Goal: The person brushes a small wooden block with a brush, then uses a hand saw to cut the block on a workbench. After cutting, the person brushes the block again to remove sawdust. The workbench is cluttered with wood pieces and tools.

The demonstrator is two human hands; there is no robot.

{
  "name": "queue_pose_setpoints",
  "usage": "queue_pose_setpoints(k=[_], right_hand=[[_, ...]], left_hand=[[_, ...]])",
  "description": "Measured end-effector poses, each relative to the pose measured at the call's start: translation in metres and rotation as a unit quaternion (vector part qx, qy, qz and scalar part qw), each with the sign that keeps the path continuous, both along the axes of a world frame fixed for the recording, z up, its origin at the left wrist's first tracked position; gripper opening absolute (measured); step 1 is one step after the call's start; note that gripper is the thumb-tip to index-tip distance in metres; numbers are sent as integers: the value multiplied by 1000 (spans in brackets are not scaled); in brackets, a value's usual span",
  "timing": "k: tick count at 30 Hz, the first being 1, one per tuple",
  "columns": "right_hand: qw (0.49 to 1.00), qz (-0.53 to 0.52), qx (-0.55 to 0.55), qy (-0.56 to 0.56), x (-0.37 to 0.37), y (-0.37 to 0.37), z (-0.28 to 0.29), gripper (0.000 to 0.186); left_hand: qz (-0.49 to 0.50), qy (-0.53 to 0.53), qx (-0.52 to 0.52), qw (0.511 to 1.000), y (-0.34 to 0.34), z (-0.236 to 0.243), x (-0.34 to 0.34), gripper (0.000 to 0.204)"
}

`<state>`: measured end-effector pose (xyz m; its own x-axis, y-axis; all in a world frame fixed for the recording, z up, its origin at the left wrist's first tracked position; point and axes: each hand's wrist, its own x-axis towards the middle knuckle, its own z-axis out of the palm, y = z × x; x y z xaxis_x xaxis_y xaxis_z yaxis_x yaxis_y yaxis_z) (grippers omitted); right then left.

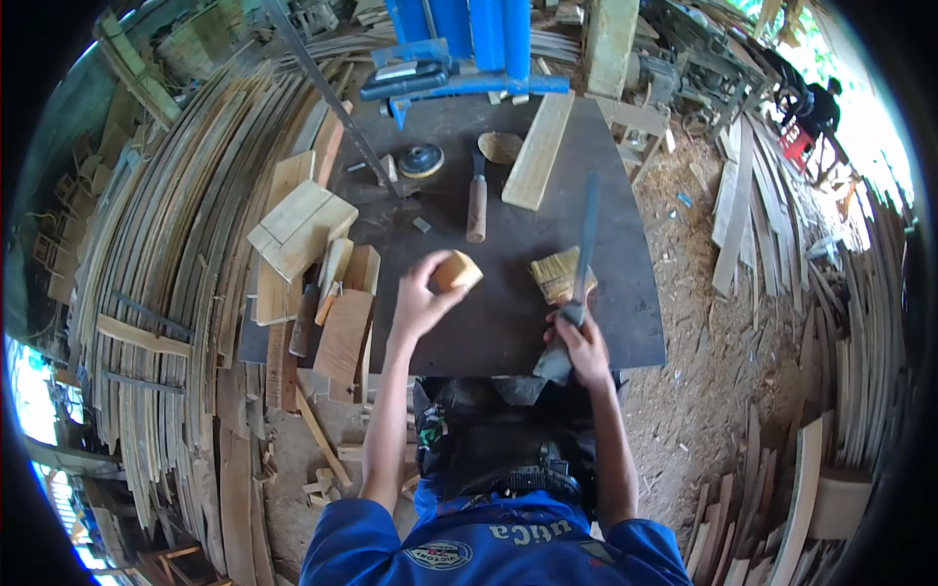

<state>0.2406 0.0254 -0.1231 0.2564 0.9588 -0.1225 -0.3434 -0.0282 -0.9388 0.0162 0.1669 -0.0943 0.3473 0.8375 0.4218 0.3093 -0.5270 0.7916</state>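
My left hand (420, 298) is closed around a small wooden block (457, 273), held over the dark tabletop. In my right hand (583, 347) is a long, flat metal file (589, 230), pointing away from me and slightly blurred. Grey cloth (555, 359) bunches at its grip, beneath my fingers. Just left of the file lies a wide bristle brush (557, 275), partly covered by it. A wooden-handled tool (477, 207) rests farther back, between my hands. Block and file are apart.
On the dark table (625, 313) lie a plank (539, 151), a round sanding disc (421, 159) and a shallow wooden piece (500, 147). Wooden blocks (303, 225) pile along its left edge. A blue machine (479, 39) stands behind. Stacked boards (186, 234) flank the left.
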Motion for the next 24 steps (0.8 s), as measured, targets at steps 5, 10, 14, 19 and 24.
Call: queue_pose_setpoints(k=[5,10,14,19,24], right_hand=[[948,31,-6,-316,3,-18,36,33],[906,21,17,-423,-56,-63,61,34],[871,56,-18,-487,-69,-63,56,34],[841,76,-37,-534,-67,-61,52,34],[838,57,1,-542,-67,-60,49,34]], left_hand=[[10,99,16,995,-65,-10,10,49],[34,40,22,998,-87,-16,13,55],[20,-19,-23,999,-84,-18,9,52],[30,44,10,999,-84,-22,12,43],[50,100,49,992,-84,-23,16,43]])
